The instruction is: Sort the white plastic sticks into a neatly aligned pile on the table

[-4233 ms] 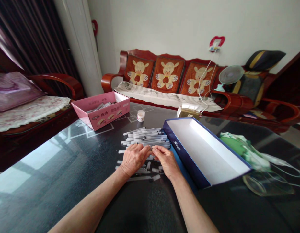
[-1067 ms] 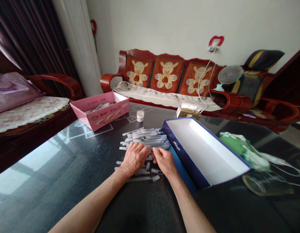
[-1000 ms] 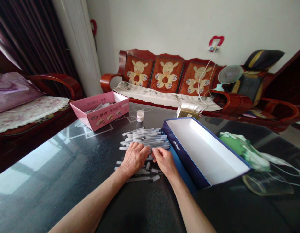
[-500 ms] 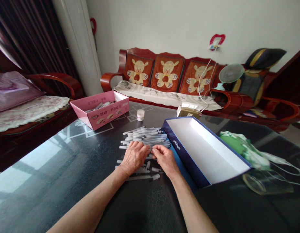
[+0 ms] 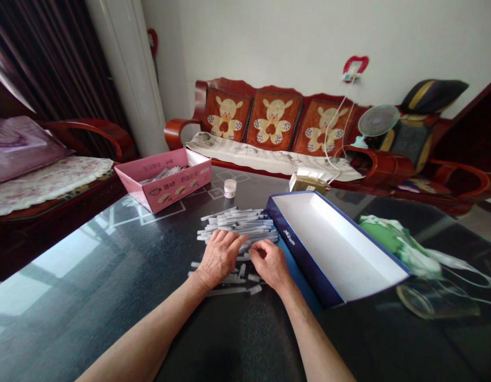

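A heap of grey-white pens (image 5: 239, 224) lies on the dark glossy table (image 5: 110, 276), with loose caps and short pieces (image 5: 251, 289) nearer to me. My left hand (image 5: 219, 257) rests palm down on the near edge of the heap, fingers stretched over the pens. Beside it, my right hand (image 5: 269, 261) has its fingers curled in, pinching something small among the pens that I cannot make out. An empty blue box with a white inside (image 5: 373, 249) lies just right of my right hand.
A pink cardboard box (image 5: 166, 185) holding more pens stands at the back left. A small white jar (image 5: 230, 188) and a tan packet (image 5: 307, 184) sit behind the heap. Green-and-white cloth with cables (image 5: 404, 246) lies at the right. A red wooden sofa (image 5: 269, 127) is behind the table.
My right hand has drawn back a little and its fingers have curled tighter. My left hand has stayed on the pens, its fingers shifting slightly.
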`<act>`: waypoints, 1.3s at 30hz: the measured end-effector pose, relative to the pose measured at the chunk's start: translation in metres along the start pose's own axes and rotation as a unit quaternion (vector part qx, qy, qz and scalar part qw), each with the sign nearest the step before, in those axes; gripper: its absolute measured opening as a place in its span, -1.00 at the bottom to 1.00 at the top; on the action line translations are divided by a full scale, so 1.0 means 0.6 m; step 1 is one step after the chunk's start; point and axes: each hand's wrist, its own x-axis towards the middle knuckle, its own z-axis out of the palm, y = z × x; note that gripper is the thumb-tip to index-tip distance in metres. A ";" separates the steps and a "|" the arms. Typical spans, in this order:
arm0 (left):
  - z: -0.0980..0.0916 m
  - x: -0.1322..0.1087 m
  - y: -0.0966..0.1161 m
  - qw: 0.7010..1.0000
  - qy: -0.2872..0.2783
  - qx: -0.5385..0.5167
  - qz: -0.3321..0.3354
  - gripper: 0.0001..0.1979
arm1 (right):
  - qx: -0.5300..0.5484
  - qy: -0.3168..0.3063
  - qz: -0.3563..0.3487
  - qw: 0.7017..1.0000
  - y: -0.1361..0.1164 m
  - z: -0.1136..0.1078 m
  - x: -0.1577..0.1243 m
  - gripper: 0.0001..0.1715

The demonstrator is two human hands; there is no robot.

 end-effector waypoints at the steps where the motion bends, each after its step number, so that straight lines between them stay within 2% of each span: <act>1: -0.001 0.001 0.000 1.000 0.006 0.000 0.002 -0.71 | 0.022 0.008 0.010 1.000 -0.001 0.000 0.001 -0.87; 6: -0.002 0.002 0.001 1.000 0.013 0.003 0.001 -0.71 | 0.166 0.000 0.069 0.984 -0.011 -0.001 0.002 -0.76; 13: -0.003 0.001 0.003 1.000 0.003 -0.019 0.001 -0.72 | 0.162 0.000 0.073 0.984 -0.016 0.003 0.002 -0.79; 18: -0.008 0.002 0.004 1.000 0.008 0.019 -0.018 -0.73 | 0.201 -0.019 0.094 0.975 -0.016 0.005 0.000 -0.77; 21: -0.007 0.001 0.001 0.997 0.015 0.050 -0.053 -0.75 | 0.241 0.005 0.135 0.961 -0.005 0.007 0.002 -0.71; 26: -0.004 0.001 0.002 0.994 0.037 0.067 -0.083 -0.76 | 0.329 0.086 0.192 0.920 0.014 0.014 0.009 -0.66; 27: -0.003 0.001 0.002 0.994 0.039 0.067 -0.082 -0.76 | 0.323 0.090 0.184 0.924 0.014 0.015 0.008 -0.66; 29: -0.002 0.002 0.003 0.994 0.041 0.068 -0.080 -0.76 | 0.265 0.098 0.131 0.950 0.008 0.013 0.007 -0.65; 32: -0.002 0.002 0.003 0.994 0.035 0.072 -0.076 -0.76 | 0.119 0.104 -0.014 0.987 -0.004 0.009 0.001 -0.70; 35: -0.001 0.000 0.003 0.995 0.029 0.069 -0.068 -0.77 | 0.018 0.071 -0.132 0.989 -0.012 0.008 -0.003 -0.77; 39: 0.001 -0.002 0.001 0.997 0.017 0.056 -0.050 -0.78 | -0.063 0.055 -0.156 0.984 -0.006 0.008 -0.003 -0.80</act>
